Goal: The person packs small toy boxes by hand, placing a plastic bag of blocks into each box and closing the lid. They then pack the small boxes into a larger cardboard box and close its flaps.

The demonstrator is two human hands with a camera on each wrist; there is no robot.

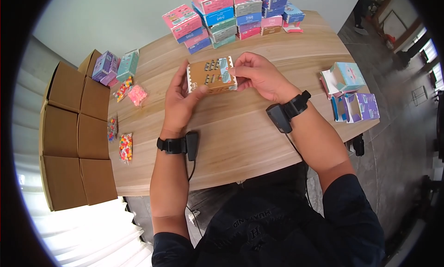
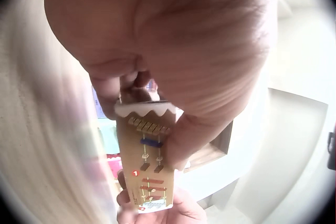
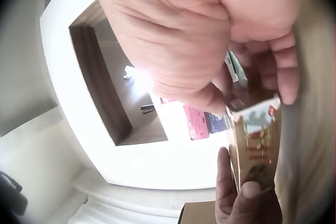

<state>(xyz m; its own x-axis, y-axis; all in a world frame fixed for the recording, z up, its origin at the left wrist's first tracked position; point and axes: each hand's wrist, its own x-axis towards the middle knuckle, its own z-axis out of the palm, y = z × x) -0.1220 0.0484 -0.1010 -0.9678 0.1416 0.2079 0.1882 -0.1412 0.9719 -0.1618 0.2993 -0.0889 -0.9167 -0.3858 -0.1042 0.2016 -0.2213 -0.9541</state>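
One brown box (image 1: 200, 72), contents unclear

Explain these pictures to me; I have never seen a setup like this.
There is no robot here: a person works with two bare hands. The wide picture comes from a camera on the head, looking down; the other two come from the wrist cameras, one on each arm. The left hand has a printed brown box in its grip; the right hand has its thumb and fingers at the other end. On the wooden table are stacked colourful boxes, opened boxes at the right, and clear bags of small colourful pieces at the left.
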